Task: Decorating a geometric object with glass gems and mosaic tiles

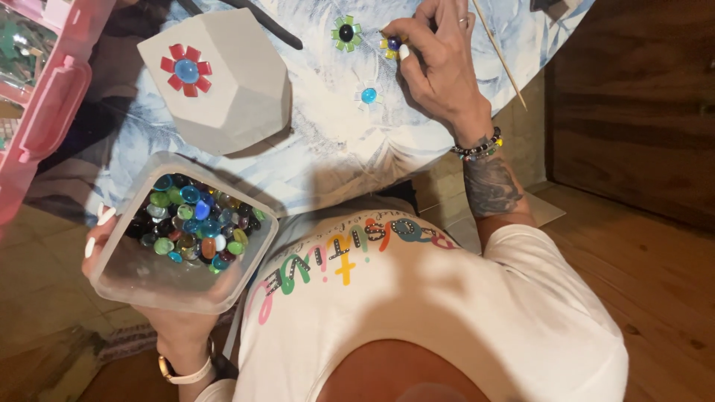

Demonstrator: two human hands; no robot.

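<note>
Fingers (408,46) of right hand (441,67) pinched together on a small yellow-petalled flower with a dark blue glass gem centre (392,45), pressed down on the tabletop (313,141). Thin wooden stick (500,53) slanting past the same hand, near the knuckles; whether gripped cannot be told. Beaded bracelet (477,149) at the wrist. Left hand (175,327) cupped under a clear plastic tub (149,279), fingers wrapped around its near wall and clamped on it, tub held tilted off the tabletop edge. Inside, a heap of glass gems (192,219) in green, blue, black and orange, gathered toward the far corner. On the pale blue-and-white cloth-covered tabletop: a green flower with black centre (346,33) just beside the right hand, a white flower with turquoise centre (369,95) below it, and a grey faceted pot (238,97) bearing a red flower with blue gem (186,71). Pink plastic case (52,97) at far left.
</note>
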